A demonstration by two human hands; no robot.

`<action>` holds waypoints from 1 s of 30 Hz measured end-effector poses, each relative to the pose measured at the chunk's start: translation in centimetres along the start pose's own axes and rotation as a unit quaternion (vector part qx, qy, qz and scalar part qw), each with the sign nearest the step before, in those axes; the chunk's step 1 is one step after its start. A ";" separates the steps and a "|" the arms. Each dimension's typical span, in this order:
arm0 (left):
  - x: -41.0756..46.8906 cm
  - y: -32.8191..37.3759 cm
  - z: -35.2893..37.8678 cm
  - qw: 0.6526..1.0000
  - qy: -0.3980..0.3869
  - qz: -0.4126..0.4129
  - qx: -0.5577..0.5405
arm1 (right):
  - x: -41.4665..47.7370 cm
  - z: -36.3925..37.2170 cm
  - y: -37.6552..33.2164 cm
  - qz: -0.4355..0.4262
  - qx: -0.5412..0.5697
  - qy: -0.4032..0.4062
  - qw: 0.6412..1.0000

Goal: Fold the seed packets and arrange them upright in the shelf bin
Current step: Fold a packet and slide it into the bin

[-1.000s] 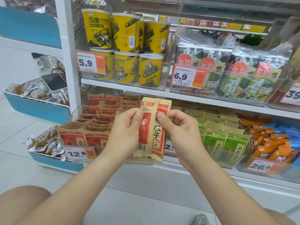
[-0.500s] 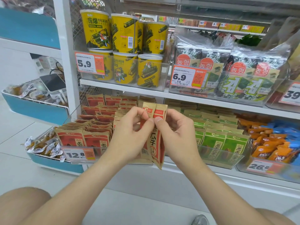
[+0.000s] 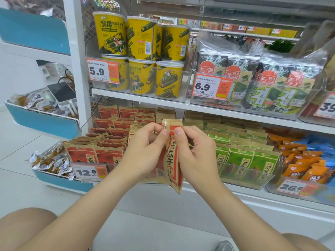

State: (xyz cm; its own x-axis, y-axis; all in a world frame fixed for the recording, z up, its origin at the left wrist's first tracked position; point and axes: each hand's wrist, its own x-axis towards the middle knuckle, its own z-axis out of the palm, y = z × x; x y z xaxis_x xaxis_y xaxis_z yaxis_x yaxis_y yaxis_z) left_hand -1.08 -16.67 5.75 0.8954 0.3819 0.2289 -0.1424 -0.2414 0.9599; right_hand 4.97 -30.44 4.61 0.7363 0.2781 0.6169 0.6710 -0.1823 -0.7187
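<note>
A red and tan seed packet (image 3: pixel 172 156) hangs upright in front of the lower shelf, creased lengthwise into a narrow strip. My left hand (image 3: pixel 145 153) pinches its top left edge. My right hand (image 3: pixel 195 156) pinches the top right edge, thumb near the left thumb. Behind the hands stands the clear shelf bin (image 3: pixel 90 166) with several red seed packets (image 3: pixel 94 156) upright in rows. The bin's right part is hidden by my hands.
A clear bin of green seed packets (image 3: pixel 250 163) sits right of the red ones. Orange snack bags (image 3: pixel 304 165) lie further right. Yellow seaweed tubs (image 3: pixel 141 57) and seaweed packs (image 3: pixel 272 87) fill the shelf above. A blue basket of wrapped snacks (image 3: pixel 50 162) stands at the left.
Both hands have pushed the packet's two sides together, so the open, flat packet is now folded narrow. The hands have drawn closer at the top edge.
</note>
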 end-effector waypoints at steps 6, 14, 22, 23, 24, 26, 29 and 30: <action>0.2 0.1 -0.6 0.990 0.137 0.028 0.017 | 0.8 -0.8 -0.9 0.143 0.056 -0.174 0.973; 1.1 0.2 -1.7 0.994 0.046 -0.064 0.074 | 1.1 -0.9 -2.0 0.260 0.195 -0.160 0.932; 0.6 -0.1 -0.8 0.994 0.026 -0.091 0.061 | 1.1 -1.1 -2.5 0.309 0.185 -0.187 0.914; 0.6 0.0 -0.7 0.993 0.024 -0.110 0.029 | 1.1 -1.1 -2.5 0.316 0.209 -0.201 0.903; 0.6 0.2 -0.6 0.991 0.021 -0.133 -0.012 | 1.1 -1.2 -2.5 0.320 0.231 -0.213 0.894; 0.3 0.6 -0.2 0.979 0.010 -0.179 -0.101 | 1.2 -1.3 -2.4 0.315 0.252 -0.222 0.888; -0.2 0.8 0.6 0.963 0.002 -0.218 -0.161 | 1.3 -1.5 -2.2 0.292 0.244 -0.216 0.899; -0.2 0.7 0.9 0.959 -0.001 -0.225 -0.173 | 1.2 -1.6 -2.1 0.286 0.240 -0.214 0.902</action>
State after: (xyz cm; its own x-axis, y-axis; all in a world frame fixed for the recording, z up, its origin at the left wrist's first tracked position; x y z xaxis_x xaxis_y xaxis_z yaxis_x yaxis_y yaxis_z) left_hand -1.01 -17.70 6.23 0.8993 0.3767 -0.2220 0.1283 0.2580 0.9576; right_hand 4.60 -31.21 7.38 0.7796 0.6262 -0.0062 0.0001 -0.0100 -1.0000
